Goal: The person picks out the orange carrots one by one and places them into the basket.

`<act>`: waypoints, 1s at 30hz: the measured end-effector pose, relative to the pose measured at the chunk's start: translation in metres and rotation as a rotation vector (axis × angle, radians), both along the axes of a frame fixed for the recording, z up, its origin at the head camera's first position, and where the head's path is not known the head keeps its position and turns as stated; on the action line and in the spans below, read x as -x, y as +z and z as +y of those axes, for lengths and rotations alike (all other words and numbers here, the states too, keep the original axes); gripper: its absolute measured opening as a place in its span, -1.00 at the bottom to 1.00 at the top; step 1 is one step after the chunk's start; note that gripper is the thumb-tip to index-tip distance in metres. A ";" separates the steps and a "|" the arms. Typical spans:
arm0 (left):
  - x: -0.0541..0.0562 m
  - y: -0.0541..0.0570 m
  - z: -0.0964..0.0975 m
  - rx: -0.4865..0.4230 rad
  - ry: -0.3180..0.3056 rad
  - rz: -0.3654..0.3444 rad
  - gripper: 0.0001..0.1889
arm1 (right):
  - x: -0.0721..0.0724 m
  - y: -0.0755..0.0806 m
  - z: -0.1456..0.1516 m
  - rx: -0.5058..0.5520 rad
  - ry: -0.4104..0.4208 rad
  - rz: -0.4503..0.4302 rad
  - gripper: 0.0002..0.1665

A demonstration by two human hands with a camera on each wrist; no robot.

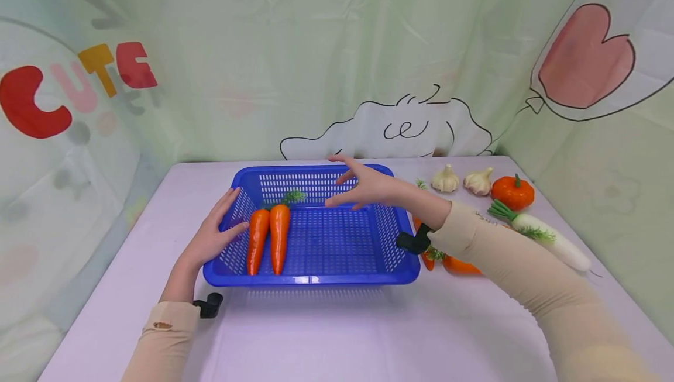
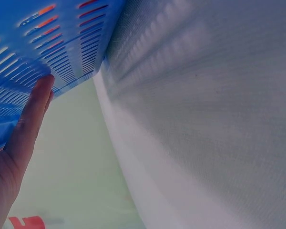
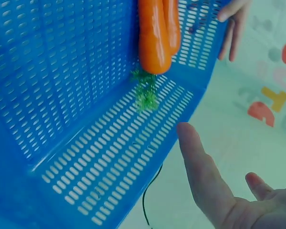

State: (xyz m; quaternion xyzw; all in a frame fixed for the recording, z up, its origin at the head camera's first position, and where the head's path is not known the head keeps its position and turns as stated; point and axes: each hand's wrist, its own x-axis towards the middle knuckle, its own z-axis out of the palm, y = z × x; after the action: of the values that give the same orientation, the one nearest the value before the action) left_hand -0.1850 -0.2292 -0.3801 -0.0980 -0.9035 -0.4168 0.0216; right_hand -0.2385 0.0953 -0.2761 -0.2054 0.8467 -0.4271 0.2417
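A blue plastic basket (image 1: 326, 279) with slotted walls sits in the middle of the table. Two orange carrots (image 1: 279, 238) with green tops lie side by side at its left end. My left hand (image 1: 210, 236) is at the left wall, its straight fingers along the outside and its thumb over the rim; the left wrist view shows a fingertip (image 2: 46, 81) at the slots. Above the basket's right part hovers my right hand (image 1: 363, 186), fingers spread and holding nothing. In the right wrist view its fingers (image 3: 200, 171) appear beside the far rim.
To the right stand two garlic bulbs (image 1: 445, 179) and a small orange pumpkin (image 1: 513, 193). A white radish (image 1: 553, 241) with green leaves lies nearer. More orange vegetables (image 1: 460, 265) are partly hidden by my right arm. A printed curtain (image 1: 263, 48) hangs behind the table (image 1: 295, 341).
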 end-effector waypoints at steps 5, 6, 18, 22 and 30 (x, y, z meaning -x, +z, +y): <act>0.000 0.000 -0.001 0.002 0.001 -0.002 -0.23 | -0.005 -0.001 0.019 0.020 -0.009 0.028 0.03; 0.000 0.000 -0.001 0.001 0.001 -0.002 -0.23 | -0.005 -0.002 0.022 0.023 -0.018 0.035 0.03; 0.000 0.000 0.000 0.003 0.008 0.000 -0.23 | -0.017 -0.007 0.065 0.114 -0.075 0.110 0.00; 0.000 0.001 0.000 0.002 0.010 -0.007 -0.23 | -0.020 -0.006 0.077 0.092 -0.120 0.146 0.00; 0.000 0.001 0.000 0.004 0.011 -0.010 -0.23 | -0.027 -0.011 0.097 0.049 -0.195 0.194 0.01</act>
State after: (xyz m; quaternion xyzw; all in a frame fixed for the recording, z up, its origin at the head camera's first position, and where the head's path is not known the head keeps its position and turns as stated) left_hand -0.1847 -0.2291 -0.3789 -0.0909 -0.9049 -0.4155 0.0194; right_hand -0.2116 0.1919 -0.2874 -0.1682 0.8714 -0.4473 0.1107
